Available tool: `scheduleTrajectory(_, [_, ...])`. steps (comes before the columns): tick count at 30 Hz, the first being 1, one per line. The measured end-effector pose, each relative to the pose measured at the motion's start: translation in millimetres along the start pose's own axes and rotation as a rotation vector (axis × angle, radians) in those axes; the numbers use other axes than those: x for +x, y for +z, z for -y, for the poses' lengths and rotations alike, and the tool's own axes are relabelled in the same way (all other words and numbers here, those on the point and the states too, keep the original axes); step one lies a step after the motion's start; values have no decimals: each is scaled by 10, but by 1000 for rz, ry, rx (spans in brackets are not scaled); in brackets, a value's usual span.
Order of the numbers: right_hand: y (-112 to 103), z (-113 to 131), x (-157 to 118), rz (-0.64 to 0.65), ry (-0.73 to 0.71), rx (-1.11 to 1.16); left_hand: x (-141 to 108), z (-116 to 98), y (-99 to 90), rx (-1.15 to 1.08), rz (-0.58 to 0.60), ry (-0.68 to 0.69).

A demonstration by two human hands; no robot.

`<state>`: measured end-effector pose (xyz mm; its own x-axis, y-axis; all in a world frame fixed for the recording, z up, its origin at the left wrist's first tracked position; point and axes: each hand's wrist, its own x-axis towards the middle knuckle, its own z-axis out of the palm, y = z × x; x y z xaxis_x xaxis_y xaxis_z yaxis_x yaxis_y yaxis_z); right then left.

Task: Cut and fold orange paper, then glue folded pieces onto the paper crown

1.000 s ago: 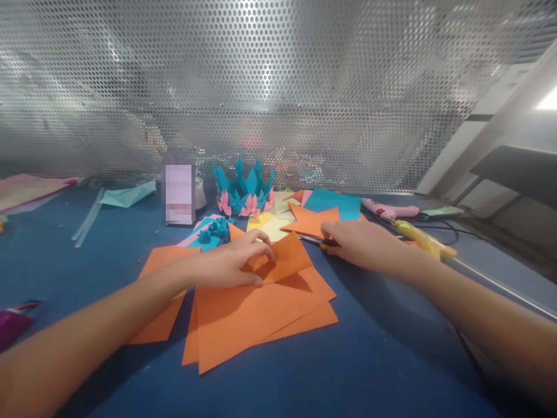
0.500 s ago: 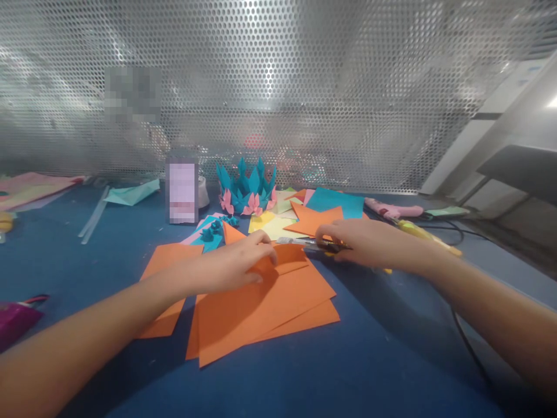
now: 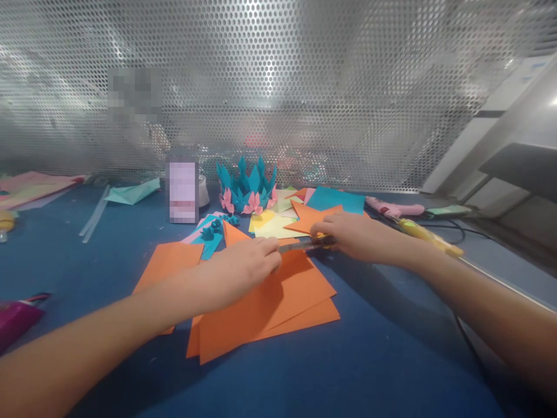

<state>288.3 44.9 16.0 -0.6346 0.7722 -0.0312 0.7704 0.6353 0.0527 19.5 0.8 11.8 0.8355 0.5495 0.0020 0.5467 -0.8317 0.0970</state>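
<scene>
Above a pile of orange paper sheets (image 3: 261,319), my right hand (image 3: 354,237) is closed round the yellow-and-black handles of a pair of scissors (image 3: 300,246). The blades lie level and point left. My left hand (image 3: 248,267) has its fingers closed at the blade end, over the sheets; exactly how it grips the tip is hidden. An orange star-shaped paper piece (image 3: 311,217) lies just beyond my right hand. Another orange sheet (image 3: 174,264) is partly under my left forearm.
Behind stand a blue folded-paper piece with pink paper figures (image 3: 248,188), and a phone (image 3: 181,191). Blue (image 3: 335,200) and yellow paper (image 3: 278,226) lie beside them. To the right are a pink glue gun (image 3: 394,208), a yellow-handled tool (image 3: 430,237) and cables. A perforated metal panel (image 3: 278,87) closes the back.
My left hand has moved slightly right and its fingers have closed at the scissors' blade end. My right hand has shifted a little left and up with the scissors.
</scene>
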Motion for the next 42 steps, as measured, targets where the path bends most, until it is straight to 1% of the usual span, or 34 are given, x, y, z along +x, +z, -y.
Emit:
scheduleTrajectory(5, [57,-28,16,36,-29,-31,38,-26,3,132,-22,42])
scheduleTrajectory(7, [69,-36,18,42,-22,-43,45,-20,3,159,-9,39])
scheduleTrajectory(9, [58,-29,12,50,-32,-42,44,-14,1,177,8,5])
scheduleTrajectory(11, [23,-5,-5,67,-57,-21,33,-6,1,159,9,-61])
scheduleTrajectory(13, [-29,30,-28,78,-73,30,15,14,12,109,-30,-109])
scheduleTrajectory(16, [-103,83,-58,98,-81,148,-8,79,41,15,-81,-75])
scheduleTrajectory(18, [-128,112,-65,115,-61,215,-16,150,50,-85,-44,-40])
scheduleTrajectory(20, [-130,134,-61,128,-15,247,-19,235,41,-204,31,-17])
scheduleTrajectory(23, [-109,148,-47,139,2,256,-14,347,6,-286,128,9])
scheduleTrajectory(27, [-94,140,-39,124,-61,246,-5,382,-29,-221,117,-7])
scheduleTrajectory(30, [-96,140,-39,114,-51,221,-17,334,-49,-136,114,-69])
scheduleTrajectory(34, [-64,127,-20,112,-87,236,-44,272,-72,-122,109,-122])
scheduleTrajectory(37, [-24,98,-3,105,-122,258,-44,267,-76,-184,117,-101])
scheduleTrajectory(40, [0,83,7,110,-112,269,-22,304,-52,-325,162,-5])
scheduleTrajectory(42, [5,91,13,116,-98,275,-2,343,-20,-434,177,27])
